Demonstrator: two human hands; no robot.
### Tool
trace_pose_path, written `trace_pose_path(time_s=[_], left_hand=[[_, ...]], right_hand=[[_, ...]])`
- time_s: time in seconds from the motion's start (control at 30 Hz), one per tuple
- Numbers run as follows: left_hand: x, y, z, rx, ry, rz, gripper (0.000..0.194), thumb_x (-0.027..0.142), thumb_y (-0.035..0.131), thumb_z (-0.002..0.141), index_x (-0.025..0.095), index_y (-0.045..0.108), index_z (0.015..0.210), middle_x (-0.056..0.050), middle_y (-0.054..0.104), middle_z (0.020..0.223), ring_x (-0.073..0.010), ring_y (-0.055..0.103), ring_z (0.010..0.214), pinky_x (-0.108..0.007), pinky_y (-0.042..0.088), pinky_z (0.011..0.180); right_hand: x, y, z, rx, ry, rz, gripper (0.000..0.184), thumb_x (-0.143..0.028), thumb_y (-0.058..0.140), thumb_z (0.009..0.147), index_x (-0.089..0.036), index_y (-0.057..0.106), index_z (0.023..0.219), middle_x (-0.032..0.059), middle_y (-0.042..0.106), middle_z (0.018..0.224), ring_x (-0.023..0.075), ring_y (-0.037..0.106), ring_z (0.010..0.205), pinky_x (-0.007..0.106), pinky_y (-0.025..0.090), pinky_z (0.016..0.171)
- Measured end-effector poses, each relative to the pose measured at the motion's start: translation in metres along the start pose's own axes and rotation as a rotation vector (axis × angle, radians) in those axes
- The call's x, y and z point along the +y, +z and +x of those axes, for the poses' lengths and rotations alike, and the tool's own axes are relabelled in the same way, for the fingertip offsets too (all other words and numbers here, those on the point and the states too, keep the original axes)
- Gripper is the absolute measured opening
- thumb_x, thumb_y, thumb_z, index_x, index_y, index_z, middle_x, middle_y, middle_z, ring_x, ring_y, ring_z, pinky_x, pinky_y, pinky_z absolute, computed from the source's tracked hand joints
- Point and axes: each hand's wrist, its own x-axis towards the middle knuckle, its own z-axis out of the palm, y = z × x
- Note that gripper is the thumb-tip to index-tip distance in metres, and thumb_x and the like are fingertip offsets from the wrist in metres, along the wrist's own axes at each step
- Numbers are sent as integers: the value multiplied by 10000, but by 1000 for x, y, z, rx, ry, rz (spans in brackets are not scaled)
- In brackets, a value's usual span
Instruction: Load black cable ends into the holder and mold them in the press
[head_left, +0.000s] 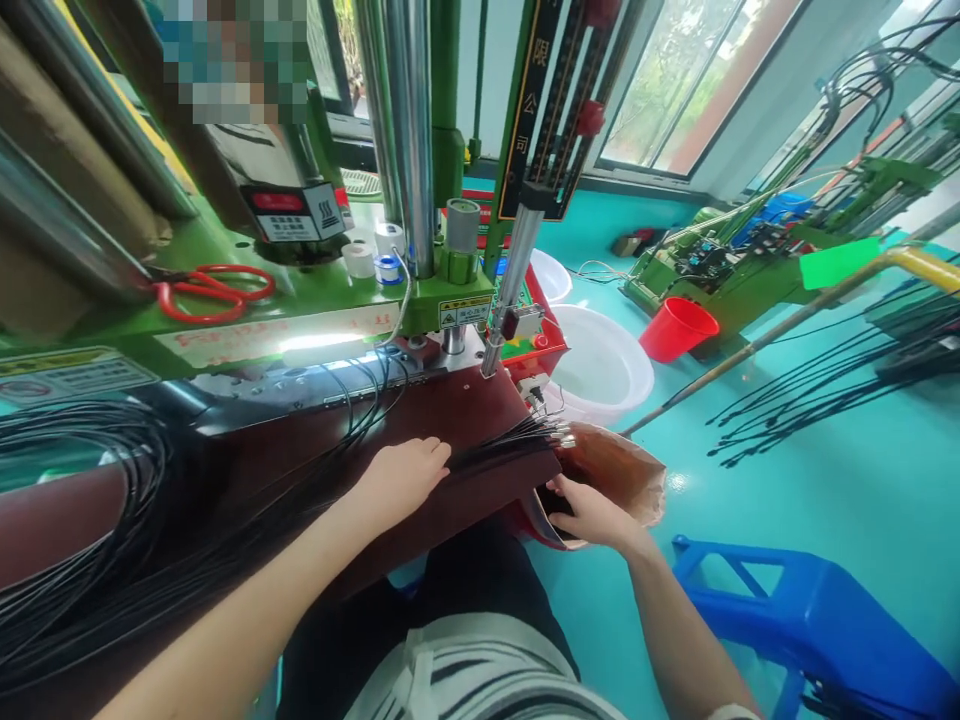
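Observation:
My left hand (409, 477) is closed over a bundle of black cables (480, 455) lying along the dark red tabletop (450, 405). Beyond my fingers, the bundle's light-coloured ends (561, 432) stick out past the right edge of the table. My right hand (596, 515) is at the mouth of a brown paper bag (637, 465), thumb and fingers apart, with nothing visible in them. The fingertips reach a little over the bag's dark inside. Several thin cables run up from the table to the metal mould bar (300, 382) of the green press.
Red-handled scissors (217, 292) and tape rolls (358, 260) lie on the green press. At left is a coil of black cable (142, 470). White tubs (600, 365), a red bucket (679, 330) and a blue stool (817, 610) stand on the floor. A pole (750, 350) slants across the right.

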Motion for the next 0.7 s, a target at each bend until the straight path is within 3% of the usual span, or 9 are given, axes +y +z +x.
trace_pose_path(time_s=[0.13, 0.27, 0.37, 0.47, 0.53, 0.6, 0.7], left_hand=[[-7, -9, 2, 110, -47, -58, 270, 255, 301, 885, 170, 525, 760, -53, 550, 806, -188, 556, 768, -267, 366, 564], [-14, -19, -5, 199, -152, -354, 203, 286, 312, 869, 181, 469, 794, -35, 528, 770, -169, 527, 697, -282, 388, 603], [-18, -32, -14, 113, -200, -700, 216, 361, 307, 870, 200, 411, 770, 29, 472, 648, -120, 460, 557, -254, 371, 557], [-23, -43, -22, 58, -175, -991, 271, 436, 333, 857, 198, 402, 745, 58, 403, 589, -89, 391, 509, -217, 333, 504], [-24, -45, -24, 17, -153, -1079, 295, 461, 359, 843, 193, 408, 729, 63, 381, 571, -81, 367, 496, -206, 309, 476], [-22, -42, -23, -14, -124, -1057, 309, 461, 364, 841, 189, 422, 706, 57, 388, 566, -83, 379, 499, -207, 312, 476], [-15, -30, -17, -11, -117, -834, 300, 428, 340, 853, 185, 490, 759, 27, 479, 615, -116, 465, 563, -234, 365, 536]], right_hand=[[-18, -10, -9, -32, -83, -38, 462, -207, 514, 753, -230, 474, 1212, 58, 558, 1202, 223, 533, 1060, 318, 412, 866], [-38, -17, -9, -73, -197, -17, 386, -224, 516, 774, -201, 544, 1158, 67, 631, 1067, 201, 578, 958, 299, 423, 828], [-52, -8, 1, -187, -329, 245, 343, -266, 481, 821, -192, 554, 1147, 50, 675, 916, 150, 623, 773, 264, 459, 718], [-70, 10, 24, -273, -417, 671, 410, -305, 515, 818, -203, 489, 1215, 65, 668, 947, 144, 633, 774, 287, 472, 722], [-83, 18, 45, -222, -451, 994, 524, -307, 606, 761, -234, 436, 1251, 77, 640, 1040, 165, 620, 875, 329, 467, 777], [-95, 18, 65, -88, -481, 1306, 589, -320, 666, 706, -264, 430, 1241, 75, 612, 1109, 190, 597, 955, 361, 457, 815], [-106, 5, 85, 155, -482, 1599, 391, -346, 621, 743, -243, 540, 1112, 50, 650, 1033, 193, 611, 926, 363, 456, 827]])
